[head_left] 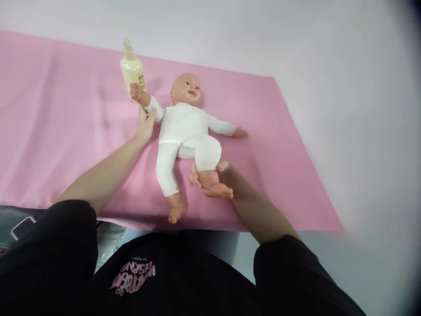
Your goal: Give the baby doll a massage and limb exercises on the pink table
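A baby doll (184,125) with a white cloth body lies on its back on a pink sheet, its head away from me. My left hand (145,124) is closed around the doll's arm on the left side and lifts it off the sheet. Under the doll's leg on the right side, my right hand (194,174) wraps around the lower leg near the ankle from behind and raises it, knee bent. The other leg and the arm on the right side lie stretched out. Behind the doll's raised fist stands a pump bottle (132,70) of pale yellow liquid, partly hidden.
The pink sheet (72,131) covers a table against a pale wall (329,57). The near table edge runs just in front of my body. A phone-like object (23,228) shows below the table at the lower left.
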Tool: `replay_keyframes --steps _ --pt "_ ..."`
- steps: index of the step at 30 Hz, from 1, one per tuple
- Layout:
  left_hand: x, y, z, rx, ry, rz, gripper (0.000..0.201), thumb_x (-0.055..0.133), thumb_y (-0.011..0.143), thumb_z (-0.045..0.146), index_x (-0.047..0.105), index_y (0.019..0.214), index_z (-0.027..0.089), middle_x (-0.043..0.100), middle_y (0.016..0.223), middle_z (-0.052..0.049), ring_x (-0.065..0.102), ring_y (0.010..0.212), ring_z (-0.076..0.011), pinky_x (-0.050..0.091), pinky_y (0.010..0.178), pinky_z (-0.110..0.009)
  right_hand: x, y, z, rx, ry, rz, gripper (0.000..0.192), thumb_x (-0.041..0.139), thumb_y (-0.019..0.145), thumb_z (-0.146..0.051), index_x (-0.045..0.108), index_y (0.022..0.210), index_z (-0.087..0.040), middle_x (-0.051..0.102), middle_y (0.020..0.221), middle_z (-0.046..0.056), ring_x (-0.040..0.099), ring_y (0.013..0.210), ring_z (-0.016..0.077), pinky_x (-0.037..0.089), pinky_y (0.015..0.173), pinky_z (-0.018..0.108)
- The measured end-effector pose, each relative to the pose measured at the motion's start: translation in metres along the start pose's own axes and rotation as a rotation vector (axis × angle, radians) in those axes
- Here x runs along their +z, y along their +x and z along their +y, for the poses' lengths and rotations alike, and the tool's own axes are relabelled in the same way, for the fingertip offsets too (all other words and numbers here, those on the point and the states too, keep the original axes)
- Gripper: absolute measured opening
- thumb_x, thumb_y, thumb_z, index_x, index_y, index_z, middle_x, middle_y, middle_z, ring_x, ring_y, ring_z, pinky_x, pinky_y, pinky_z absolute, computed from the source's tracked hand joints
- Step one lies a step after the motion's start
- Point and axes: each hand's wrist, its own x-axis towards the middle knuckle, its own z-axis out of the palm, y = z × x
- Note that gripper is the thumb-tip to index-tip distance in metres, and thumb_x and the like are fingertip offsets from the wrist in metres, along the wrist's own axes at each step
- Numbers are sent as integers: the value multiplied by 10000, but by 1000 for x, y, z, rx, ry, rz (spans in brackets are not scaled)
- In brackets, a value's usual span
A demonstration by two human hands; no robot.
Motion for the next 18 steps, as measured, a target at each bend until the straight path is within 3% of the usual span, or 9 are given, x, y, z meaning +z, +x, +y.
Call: replay_keyframes --steps 3,7,10,13,18 --pt "3 -6 16 104 100 -33 840 570 879 942 620 1371 263 692 1388 -148 586 1436 -362 433 1237 -563 -3 1 -2 -165 68 174 663 714 850 -829 702 978 -180 683 719 3 648 714 176 621 948 414" --pt "3 -10 39 292 272 -245 746 666 858 867 735 1305 273 698 1409 -154 615 1381 -402 409 1247 -620 -8 4 -17 -190 209 475 653 521 946 -859 623 860 -219 535 627 -47 551 635 164 639 848 392" --pt "1 -10 49 308 307 -281 702 685 864 825 760 1301 281 697 1425 -151 623 1371 -405 415 1245 -619 -9 6 -24 -178 267 632 703 338 1026 -822 629 845 -208 498 616 -50 514 615 145 624 774 345" --pt "1 -11 50 276 310 -253 720 658 880 838 748 1314 270 702 1422 -161 619 1380 -407 408 1254 -624 -10 7 -23 -156 271 682 738 284 1039 -812 642 838 -200 491 603 -46 515 610 145 618 755 340" --pt "3 -10 29 186 196 -81 833 584 889 916 650 1375 243 711 1382 -171 623 1393 -379 447 1240 -591 -11 5 -13 -137 216 580 653 487 984 -826 650 878 -202 574 638 -25 595 657 179 638 832 407"
